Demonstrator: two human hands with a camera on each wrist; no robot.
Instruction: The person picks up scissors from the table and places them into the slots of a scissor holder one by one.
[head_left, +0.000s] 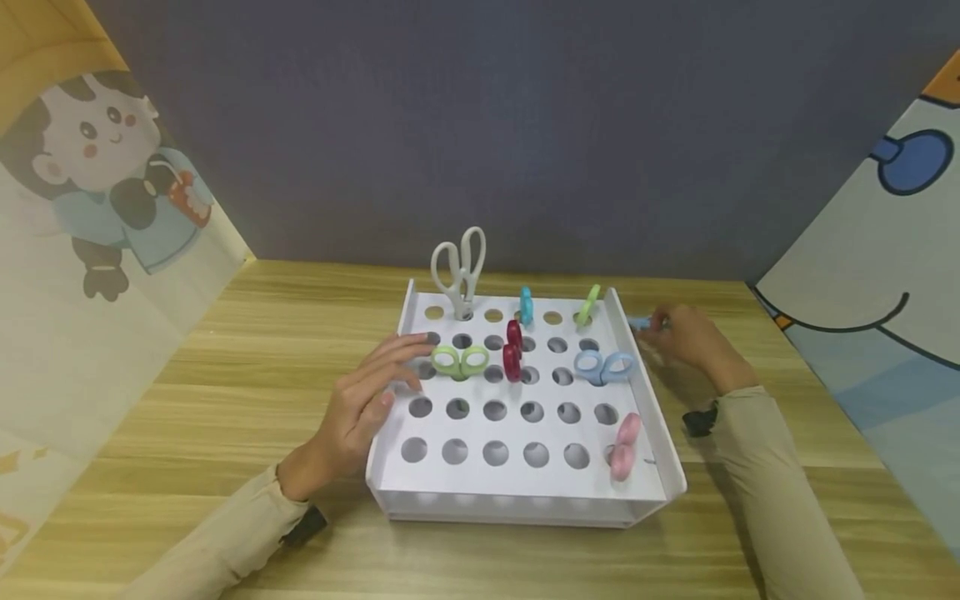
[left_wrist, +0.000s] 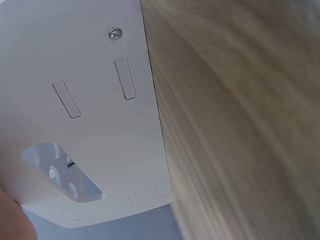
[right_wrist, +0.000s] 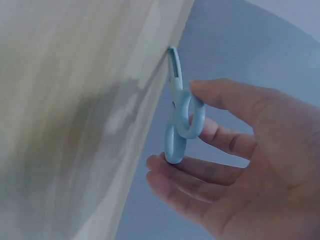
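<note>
My right hand pinches a pair of light-blue scissors by the handle loops, to the right of a white rack with rows of round holes. In the right wrist view, thumb and fingers lie on either side of the loops, and the blade tip points away from the hand. My left hand rests over the rack's left wall, fingers loosely extended across its top edge. Close to those fingertips stand green scissors. The left wrist view shows the rack's side panel with a slotted opening.
The rack holds white scissors, teal scissors, lime scissors, dark red scissors, pale blue scissors and pink scissors, handles up. It stands on a wood-grain table. A dark grey panel rises behind.
</note>
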